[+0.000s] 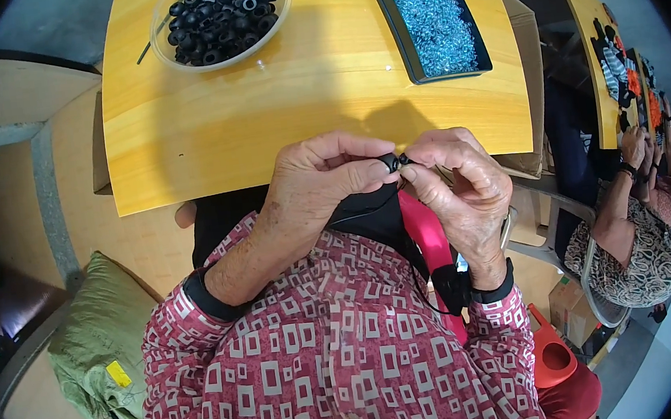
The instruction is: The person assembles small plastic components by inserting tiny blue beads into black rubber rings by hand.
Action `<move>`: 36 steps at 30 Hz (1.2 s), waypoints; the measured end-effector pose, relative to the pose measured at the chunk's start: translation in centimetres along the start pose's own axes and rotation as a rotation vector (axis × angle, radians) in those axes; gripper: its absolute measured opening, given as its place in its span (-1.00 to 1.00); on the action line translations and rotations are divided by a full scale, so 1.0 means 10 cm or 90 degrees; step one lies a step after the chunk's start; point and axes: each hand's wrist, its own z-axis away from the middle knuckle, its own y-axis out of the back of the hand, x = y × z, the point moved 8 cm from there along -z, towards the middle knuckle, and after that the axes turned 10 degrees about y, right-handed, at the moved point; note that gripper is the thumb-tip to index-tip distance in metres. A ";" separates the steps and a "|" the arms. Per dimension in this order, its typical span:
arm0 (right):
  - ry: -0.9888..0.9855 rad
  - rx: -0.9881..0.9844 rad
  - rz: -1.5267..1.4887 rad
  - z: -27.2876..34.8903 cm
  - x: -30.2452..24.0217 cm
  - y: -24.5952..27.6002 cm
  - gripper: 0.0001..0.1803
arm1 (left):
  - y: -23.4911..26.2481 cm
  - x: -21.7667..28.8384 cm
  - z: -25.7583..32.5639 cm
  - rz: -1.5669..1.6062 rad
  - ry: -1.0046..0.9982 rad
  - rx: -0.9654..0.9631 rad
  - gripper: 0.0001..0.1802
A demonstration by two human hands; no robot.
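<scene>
Two hands meet above the near edge of the yellow counter (315,89). The left hand (320,182) and right hand (459,176) pinch one small black ring (390,161) between their fingers. A bowl of black rings (221,13) and a tray of silvery parts (432,23) sit beyond. Risk: a loosened pinch could drop the ring into the lap.

A small black rubber ring (388,160) sits pinched between the fingertips of the left hand (318,180) and the right hand (455,176), just past the near edge of the yellow bench (308,106). Most of it is hidden by the fingers.
</scene>
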 end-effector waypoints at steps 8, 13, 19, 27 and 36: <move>-0.007 0.002 -0.001 0.02 0.01 0.02 -0.79 | 0.03 -0.03 -0.02 0.072 0.025 -0.006 -0.73; -0.004 -0.023 0.044 0.01 -0.03 0.03 -0.80 | 0.04 -0.08 -0.02 0.078 0.075 0.014 -0.76; 0.045 -0.043 0.066 -0.01 -0.06 -0.02 -0.80 | 0.04 -0.08 -0.02 0.080 0.070 0.020 -0.80; 0.058 -0.080 0.109 0.00 -0.08 -0.08 -0.81 | 0.08 -0.10 -0.02 0.054 0.078 0.031 -0.79; 0.026 -0.083 0.036 0.00 0.02 -0.09 -0.82 | 0.10 -0.10 -0.02 0.011 0.090 0.026 -0.77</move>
